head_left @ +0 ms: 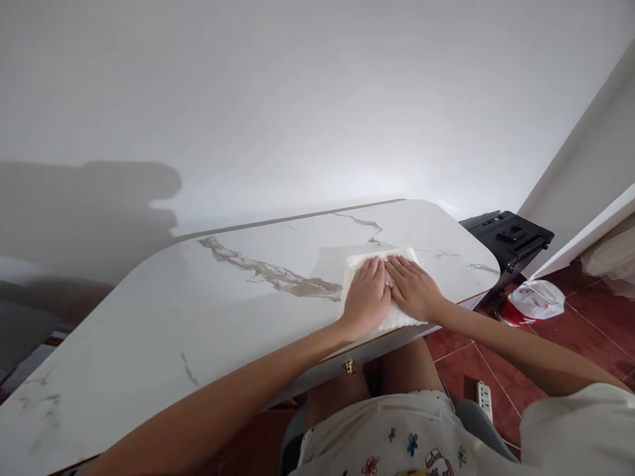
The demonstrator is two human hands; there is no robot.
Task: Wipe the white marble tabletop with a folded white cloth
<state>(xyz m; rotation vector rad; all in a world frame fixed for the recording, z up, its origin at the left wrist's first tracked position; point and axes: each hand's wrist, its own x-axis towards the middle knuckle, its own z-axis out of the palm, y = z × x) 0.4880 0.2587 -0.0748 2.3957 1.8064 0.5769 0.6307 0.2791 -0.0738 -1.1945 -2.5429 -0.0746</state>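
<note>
Both forearms (278, 367) angle inward over the near edge of the surface (238, 317). The left hand (368, 299) and right hand (413, 289) lie flat, touching, fingers toward the far edge, atop a white cloth (397, 318) near the right end.

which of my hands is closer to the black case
Right. Your right hand rests on the white cloth, on the side toward the black case; your left hand is on the cloth too, but farther from the case.
</note>
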